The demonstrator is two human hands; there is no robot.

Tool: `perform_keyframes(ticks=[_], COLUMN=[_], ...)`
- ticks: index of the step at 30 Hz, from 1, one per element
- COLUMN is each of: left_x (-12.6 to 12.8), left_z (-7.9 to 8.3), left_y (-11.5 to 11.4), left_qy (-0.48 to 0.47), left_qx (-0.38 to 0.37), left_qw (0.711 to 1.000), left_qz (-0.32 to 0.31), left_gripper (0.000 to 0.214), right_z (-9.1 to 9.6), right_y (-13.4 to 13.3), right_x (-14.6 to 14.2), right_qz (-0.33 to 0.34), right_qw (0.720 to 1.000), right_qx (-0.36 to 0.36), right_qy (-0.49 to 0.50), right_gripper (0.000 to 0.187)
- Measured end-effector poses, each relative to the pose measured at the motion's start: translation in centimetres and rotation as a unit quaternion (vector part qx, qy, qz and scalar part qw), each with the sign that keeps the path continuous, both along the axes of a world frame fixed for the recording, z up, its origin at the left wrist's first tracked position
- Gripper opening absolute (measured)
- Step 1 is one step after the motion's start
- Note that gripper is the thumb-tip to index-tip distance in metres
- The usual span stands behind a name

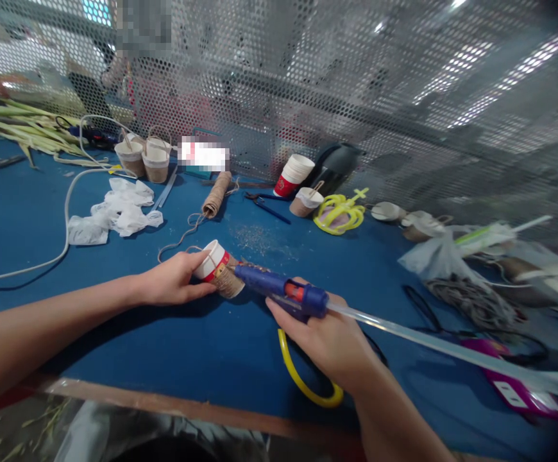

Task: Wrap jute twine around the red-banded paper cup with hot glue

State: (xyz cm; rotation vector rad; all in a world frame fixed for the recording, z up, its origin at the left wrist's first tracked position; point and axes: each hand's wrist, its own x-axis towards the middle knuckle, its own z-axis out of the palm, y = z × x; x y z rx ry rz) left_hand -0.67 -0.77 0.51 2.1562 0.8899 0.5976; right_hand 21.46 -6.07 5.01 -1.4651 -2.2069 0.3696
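A paper cup (220, 269), its lower part wrapped in brown twine, lies tilted in my left hand (177, 280), held between thumb and fingers. My right hand (324, 330) is wrapped round a blue hot glue gun (279, 287) whose nozzle meets the twine on the cup's side; whether it touches I cannot tell. A long clear glue stick (418, 340) sticks out of the gun's back end toward the lower right. From the cup, a loose strand of twine runs to a twine roll (217, 194) behind it.
Twine-wrapped cups (156, 159), white plastic scraps (115, 212) and a white cable (70, 199) lie left. Behind are blue-handled pliers (267, 206), stacked cups (294, 174) and a yellow crown-shaped piece (340, 215). A pink power strip (510, 378) sits right, before a perforated metal screen (260, 96).
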Motion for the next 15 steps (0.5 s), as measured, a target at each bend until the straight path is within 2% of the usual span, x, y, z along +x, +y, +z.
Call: perform_keyframes(ticks=[4,15], left_x=[0.0,-0.1], left_z=[0.01,-0.14], left_y=[0.05,0.05], left_qy=[0.009,0.022], left_qx=[0.013,0.03], left_qw=[1.0,0.999], left_qz=[-0.003,-0.015], left_gripper=[0.026,0.027], right_z=[0.71,0.68], right_y=[0.02,0.38], right_x=[-0.09,0.38], right_qz=[0.018,0.051], right_qw=[1.0,0.99], right_qx=[0.001,0.079], right_qy=[-0.008,-0.103], right_gripper=[0.013,0.019])
